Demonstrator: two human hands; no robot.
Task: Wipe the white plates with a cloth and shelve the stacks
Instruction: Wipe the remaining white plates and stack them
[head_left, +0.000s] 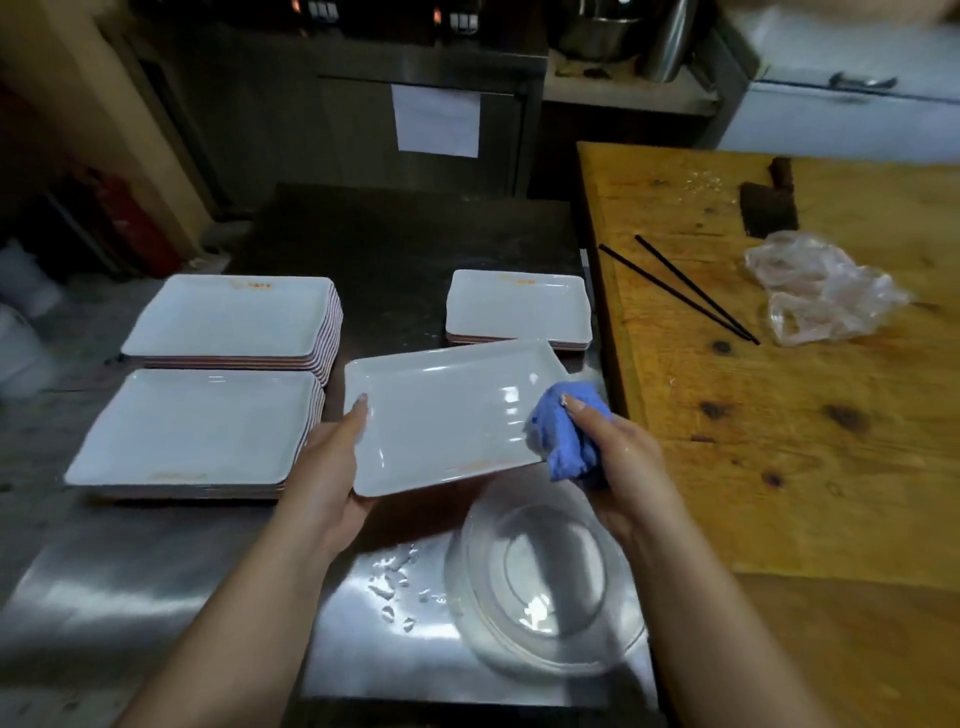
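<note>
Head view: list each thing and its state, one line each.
Held plate: lifted, tilted.
Left hand: grips the plate's edge.
Right hand: presses blue cloth on plate.
Three plate stacks: resting on counter.
Glass bowl: upright, below the plate.

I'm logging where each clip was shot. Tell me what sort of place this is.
Most likely a restaurant or other commercial kitchen. Stacks of identical white rectangular plates sit on a stainless steel counter, a cleaver lies on a large wooden chopping block, and metal pots stand on the shelf behind.
</note>
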